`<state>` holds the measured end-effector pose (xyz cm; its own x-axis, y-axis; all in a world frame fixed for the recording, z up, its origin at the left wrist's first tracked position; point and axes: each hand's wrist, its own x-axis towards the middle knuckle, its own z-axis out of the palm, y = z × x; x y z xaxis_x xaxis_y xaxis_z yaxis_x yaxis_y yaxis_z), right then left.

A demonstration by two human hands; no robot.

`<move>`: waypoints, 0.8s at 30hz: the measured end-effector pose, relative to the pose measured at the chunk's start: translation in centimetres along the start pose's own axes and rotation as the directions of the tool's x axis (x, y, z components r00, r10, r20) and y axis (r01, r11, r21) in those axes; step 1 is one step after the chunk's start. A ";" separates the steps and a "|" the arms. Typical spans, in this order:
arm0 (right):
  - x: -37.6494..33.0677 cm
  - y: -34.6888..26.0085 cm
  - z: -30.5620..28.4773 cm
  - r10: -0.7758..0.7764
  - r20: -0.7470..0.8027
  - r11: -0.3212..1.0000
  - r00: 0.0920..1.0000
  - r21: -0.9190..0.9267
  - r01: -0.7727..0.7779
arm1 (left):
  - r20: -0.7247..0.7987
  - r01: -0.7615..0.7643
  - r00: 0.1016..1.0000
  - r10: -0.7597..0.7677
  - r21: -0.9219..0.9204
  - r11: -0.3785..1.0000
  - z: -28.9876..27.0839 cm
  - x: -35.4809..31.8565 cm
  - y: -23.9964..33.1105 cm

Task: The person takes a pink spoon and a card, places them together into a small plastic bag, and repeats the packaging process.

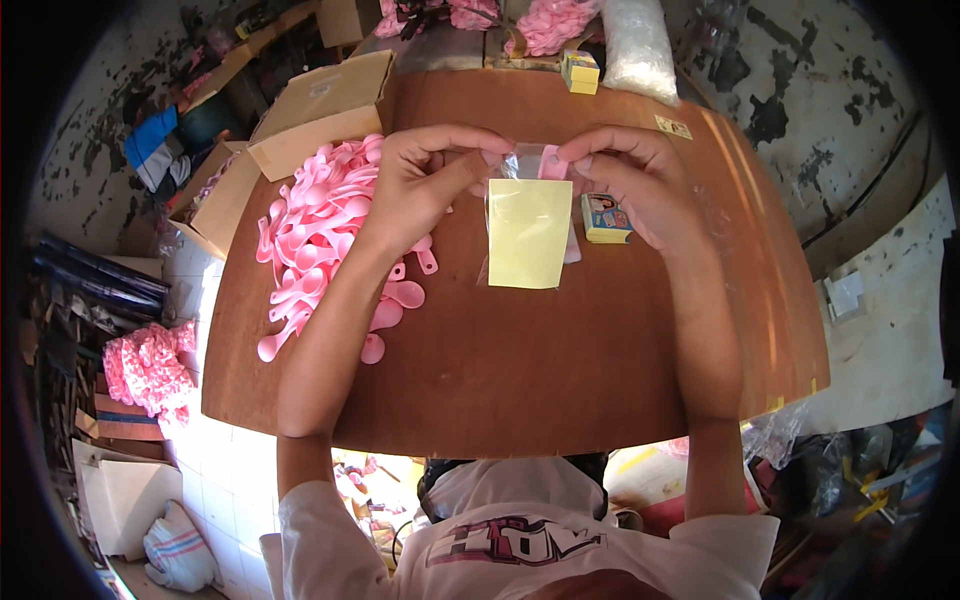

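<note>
My left hand (pixel 425 190) pinches the upper left corner of a clear plastic bag (pixel 510 168) above the table. A plain pale yellow card (pixel 530 235) shows in the bag. At the bag's upper right, my right hand (pixel 645 180) is closed, fingertips on the end of a pink spoon handle (pixel 550 163). The card covers most of that spoon; whether it lies inside or behind the bag I cannot tell. Beside my left forearm spreads a heap of pink plastic spoons (pixel 320 225). A small stack of printed cards (pixel 606 219) sits just below my right hand.
A brown cardboard box (pixel 325 105) stands at the table's far left. Toward the back are a yellow card stack (pixel 580 72), a bulging clear plastic sack (pixel 640 50) and a single card (pixel 673 126). Pink items (pixel 150 370) are bundled on the left, off the wooden table (pixel 520 390).
</note>
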<state>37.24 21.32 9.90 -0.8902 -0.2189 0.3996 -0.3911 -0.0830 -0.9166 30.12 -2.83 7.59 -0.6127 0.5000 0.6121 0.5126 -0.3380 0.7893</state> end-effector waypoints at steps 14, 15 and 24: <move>0.2 0.2 0.6 -0.209 0.090 0.955 0.974 -0.193 0.223 | -0.051 0.032 0.998 -0.030 0.035 0.999 -0.2 0.4 -0.6; 0.2 0.3 0.6 -0.258 0.099 0.933 0.961 -0.232 0.275 | -0.067 0.024 0.998 -0.022 0.037 0.999 -0.1 0.5 -0.6; 0.1 0.4 1.8 -0.282 0.034 0.918 0.959 -0.282 0.280 | -0.056 0.005 0.998 -0.008 -0.059 0.998 0.6 0.6 1.4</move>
<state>37.42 19.55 9.59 -0.7354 -0.2199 0.6409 -0.6738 0.1370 -0.7261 30.80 -2.48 9.04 -0.6493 0.4574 0.6076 0.4736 -0.3820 0.7936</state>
